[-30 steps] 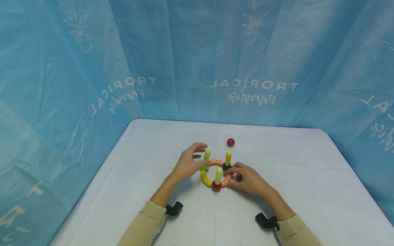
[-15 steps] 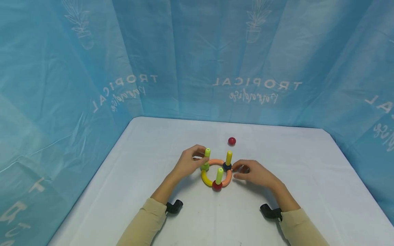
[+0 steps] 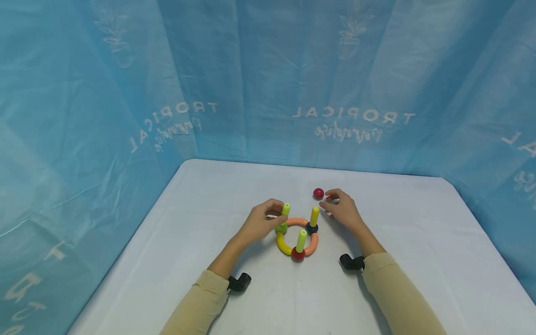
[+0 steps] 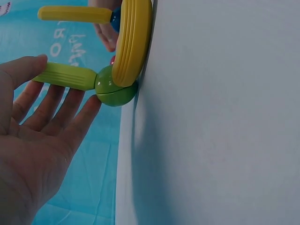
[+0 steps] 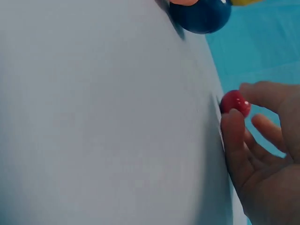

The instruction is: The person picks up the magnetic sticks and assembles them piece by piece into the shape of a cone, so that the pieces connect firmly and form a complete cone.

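A ring of curved orange and yellow pieces (image 3: 283,244) lies on the table, joined by balls, with three rods standing up from it. My left hand (image 3: 260,221) pinches the light green rod (image 4: 68,76) between thumb and fingers. That rod stands on a green ball (image 4: 112,86) at the ring's left. Beyond the ring, my right hand (image 3: 344,209) reaches beside a loose red ball (image 3: 318,193), its fingers spread and slightly bent. In the right wrist view, thumb and fingertips lie close around the red ball (image 5: 235,103); contact cannot be told.
A yellow rod (image 3: 314,217) rises from a dark blue ball (image 3: 311,228) at the ring's far right. Another yellow-green rod (image 3: 301,241) stands on a red ball (image 3: 298,254) at the near side. Blue printed curtains (image 3: 268,93) surround the white table (image 3: 418,242).
My right hand has left the ring's right side and moved forward to the loose red ball. The left hand has closed its fingers onto the light green rod.
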A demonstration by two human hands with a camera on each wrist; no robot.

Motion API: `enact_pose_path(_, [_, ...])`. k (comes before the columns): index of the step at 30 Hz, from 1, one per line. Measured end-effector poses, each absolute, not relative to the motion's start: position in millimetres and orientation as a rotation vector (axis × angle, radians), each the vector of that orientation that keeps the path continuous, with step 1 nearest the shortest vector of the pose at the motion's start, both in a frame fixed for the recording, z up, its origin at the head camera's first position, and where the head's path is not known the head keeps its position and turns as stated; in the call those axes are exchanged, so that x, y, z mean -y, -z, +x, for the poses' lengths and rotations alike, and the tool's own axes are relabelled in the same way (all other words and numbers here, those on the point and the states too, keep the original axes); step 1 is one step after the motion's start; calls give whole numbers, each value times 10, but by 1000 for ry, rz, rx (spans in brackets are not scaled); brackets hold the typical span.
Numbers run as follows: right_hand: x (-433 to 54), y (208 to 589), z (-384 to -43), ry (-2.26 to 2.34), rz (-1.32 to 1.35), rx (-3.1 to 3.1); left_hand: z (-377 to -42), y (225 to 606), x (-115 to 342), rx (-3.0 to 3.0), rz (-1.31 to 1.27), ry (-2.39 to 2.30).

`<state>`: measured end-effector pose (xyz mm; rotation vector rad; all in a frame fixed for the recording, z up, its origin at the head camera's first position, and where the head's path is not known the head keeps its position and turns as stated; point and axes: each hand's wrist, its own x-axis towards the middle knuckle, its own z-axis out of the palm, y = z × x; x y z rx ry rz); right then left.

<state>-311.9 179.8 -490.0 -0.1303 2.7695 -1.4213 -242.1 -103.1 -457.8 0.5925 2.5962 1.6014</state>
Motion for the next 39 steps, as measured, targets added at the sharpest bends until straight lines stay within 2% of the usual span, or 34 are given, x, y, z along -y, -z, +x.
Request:
enact_pose_path(10, [-1667, 4922, -3304, 1257, -241, -2932, -2429, 4602, 1032, -2591, 622, -1610])
enact_pose_path(26, [-1709, 4936, -3170, 1340, -117, -2811, -2384, 4619, 1033, -2605, 616, -1586])
enact_pose_path(39, [-1718, 4685, -2964, 1487, -260, -2857, -2370, 4600, 966, -2618, 662, -1538])
